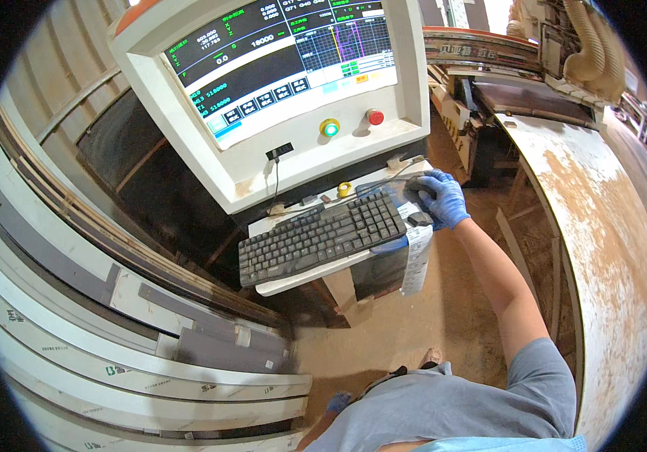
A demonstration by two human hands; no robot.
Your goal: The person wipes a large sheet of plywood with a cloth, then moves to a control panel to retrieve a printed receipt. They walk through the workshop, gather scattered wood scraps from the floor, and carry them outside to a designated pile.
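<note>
My right hand [446,199], in a blue glove, rests over a black computer mouse [417,188] at the right end of a small white shelf, its fingers curved round it. Left of it lies a black keyboard [323,233]. A strip of printed white labels [416,260] hangs over the shelf's front edge beside the hand, with a small dark object [418,218] on top. Low by my body hangs my left hand [338,402], also gloved in blue; its fingers are too small and partly hidden to make out.
Above the shelf stands a control console [263,83] with a lit screen, a green-lit button [329,128] and a red knob [374,117]. A yellow tape roll [344,189] sits behind the keyboard. Long panels [150,380] are stacked at left; a dusty machine bed [602,226] stretches along the right.
</note>
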